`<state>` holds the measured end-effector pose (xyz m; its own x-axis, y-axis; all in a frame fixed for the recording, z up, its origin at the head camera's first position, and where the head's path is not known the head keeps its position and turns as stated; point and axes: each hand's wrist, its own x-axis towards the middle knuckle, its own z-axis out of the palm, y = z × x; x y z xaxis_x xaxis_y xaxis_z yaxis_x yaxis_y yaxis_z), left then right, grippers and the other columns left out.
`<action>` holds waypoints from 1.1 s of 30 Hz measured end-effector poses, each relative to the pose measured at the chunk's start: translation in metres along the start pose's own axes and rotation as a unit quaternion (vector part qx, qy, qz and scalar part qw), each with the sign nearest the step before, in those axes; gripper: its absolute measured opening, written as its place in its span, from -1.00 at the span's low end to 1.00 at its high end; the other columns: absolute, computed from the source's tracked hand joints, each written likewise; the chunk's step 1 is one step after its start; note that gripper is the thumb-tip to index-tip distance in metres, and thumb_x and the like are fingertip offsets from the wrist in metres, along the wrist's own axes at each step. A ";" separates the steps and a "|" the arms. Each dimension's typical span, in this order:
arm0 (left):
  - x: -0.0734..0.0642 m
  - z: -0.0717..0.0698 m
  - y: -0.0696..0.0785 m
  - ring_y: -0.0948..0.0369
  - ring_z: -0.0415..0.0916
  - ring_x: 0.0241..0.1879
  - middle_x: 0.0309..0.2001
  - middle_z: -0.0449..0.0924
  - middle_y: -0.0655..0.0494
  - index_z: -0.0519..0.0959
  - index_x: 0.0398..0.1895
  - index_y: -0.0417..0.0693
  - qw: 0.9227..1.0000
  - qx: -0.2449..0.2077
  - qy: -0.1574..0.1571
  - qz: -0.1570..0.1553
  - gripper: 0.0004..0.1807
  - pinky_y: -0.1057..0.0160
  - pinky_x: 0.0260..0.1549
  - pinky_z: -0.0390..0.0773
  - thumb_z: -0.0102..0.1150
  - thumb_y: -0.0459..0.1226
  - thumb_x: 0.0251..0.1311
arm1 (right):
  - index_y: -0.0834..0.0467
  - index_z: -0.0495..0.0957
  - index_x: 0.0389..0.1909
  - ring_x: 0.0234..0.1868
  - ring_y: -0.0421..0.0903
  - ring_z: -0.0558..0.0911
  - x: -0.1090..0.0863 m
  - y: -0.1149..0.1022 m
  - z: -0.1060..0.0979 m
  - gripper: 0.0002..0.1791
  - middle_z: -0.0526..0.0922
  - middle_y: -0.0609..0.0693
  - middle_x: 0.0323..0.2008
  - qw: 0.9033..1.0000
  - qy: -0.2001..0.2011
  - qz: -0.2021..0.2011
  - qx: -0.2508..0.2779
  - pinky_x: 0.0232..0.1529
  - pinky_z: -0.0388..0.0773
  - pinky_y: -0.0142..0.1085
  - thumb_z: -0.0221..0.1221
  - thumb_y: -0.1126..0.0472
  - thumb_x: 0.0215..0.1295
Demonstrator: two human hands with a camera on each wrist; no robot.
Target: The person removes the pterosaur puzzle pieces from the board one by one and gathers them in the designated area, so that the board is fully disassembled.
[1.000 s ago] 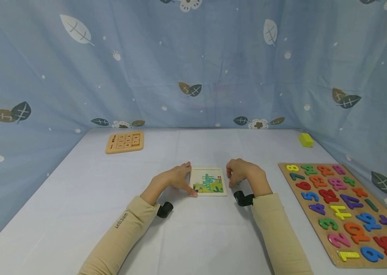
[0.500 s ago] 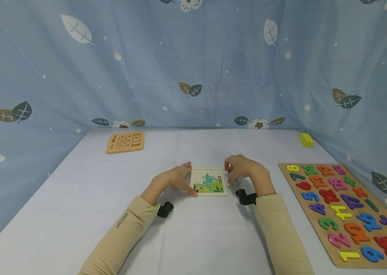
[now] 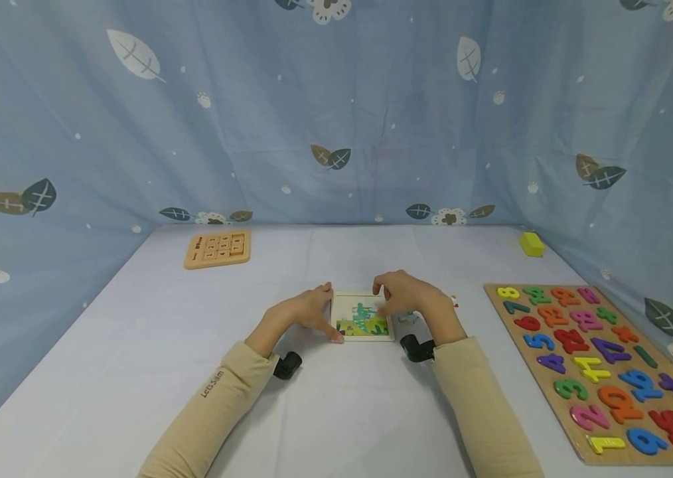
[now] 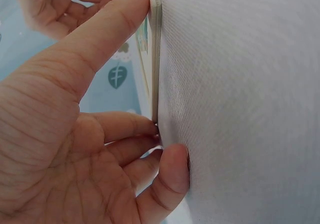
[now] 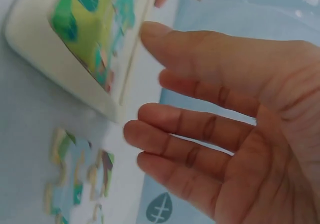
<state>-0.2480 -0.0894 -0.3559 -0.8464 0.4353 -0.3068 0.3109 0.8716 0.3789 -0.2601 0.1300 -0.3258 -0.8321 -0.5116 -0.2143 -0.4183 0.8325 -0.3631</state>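
Note:
A small jigsaw puzzle board (image 3: 366,339) with a pale raised rim lies mid-table in the head view. Its picture shows green plants and a teal figure, with the upper left of the tray bare. My left hand (image 3: 308,313) holds the board's left side, thumb at the near corner and fingers at the far one. Over its right edge hovers my right hand (image 3: 408,295), fingers loosely bent and nothing seen between them in the right wrist view. Loose puzzle pieces (image 5: 70,169) lie on the cloth just right of the board, partly covered by the right hand in the head view.
A small red-and-white piece (image 3: 454,301) lies beyond the right wrist. A wooden number-tile board (image 3: 193,255) sits back left, a yellow-green block (image 3: 531,243) back right. A large letter and number board (image 3: 557,378) fills the right side. Patterned blue curtain (image 3: 336,113) surrounds the table.
My right hand has moved left from beside the board to above its right edge. The pale thing at its fingertips half a second ago no longer shows there. My left hand has stayed put.

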 end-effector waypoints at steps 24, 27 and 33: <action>0.001 0.004 -0.003 -0.03 -0.18 0.53 0.54 -0.17 -0.17 0.01 0.48 -0.28 1.000 -0.005 -0.001 0.006 0.17 -0.05 0.45 0.03 0.44 0.07 -0.05 | 0.15 0.66 -0.03 -0.26 -0.13 0.56 0.019 -0.030 0.027 -0.67 0.64 0.01 -0.25 0.998 -0.005 0.008 -0.059 -0.17 0.57 -0.22 0.33 0.23 0.16; 0.000 0.003 -0.002 -0.04 -0.18 0.53 0.54 -0.17 -0.18 0.00 0.49 -0.29 1.000 -0.002 -0.001 0.009 0.17 -0.05 0.45 0.03 0.43 0.07 -0.04 | 0.11 0.65 -0.01 -0.27 -0.14 0.53 0.019 -0.029 0.027 -0.67 0.62 0.00 -0.25 0.998 -0.009 0.011 -0.064 -0.17 0.56 -0.23 0.32 0.22 0.18; -0.003 -0.001 -0.002 -0.07 -0.19 0.53 0.53 -0.19 -0.20 -0.02 0.49 -0.31 1.000 -0.001 -0.002 0.015 0.16 -0.06 0.44 0.02 0.42 0.07 -0.02 | 0.12 0.64 0.01 -0.29 -0.14 0.50 0.018 -0.029 0.023 -0.64 0.61 0.00 -0.27 0.998 -0.019 -0.011 -0.053 -0.19 0.52 -0.23 0.34 0.20 0.17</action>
<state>-0.2470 -0.0926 -0.3546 -0.8355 0.4615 -0.2983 0.3344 0.8578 0.3903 -0.2545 0.0921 -0.3400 -0.8087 -0.5362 -0.2417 -0.4746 0.8376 -0.2705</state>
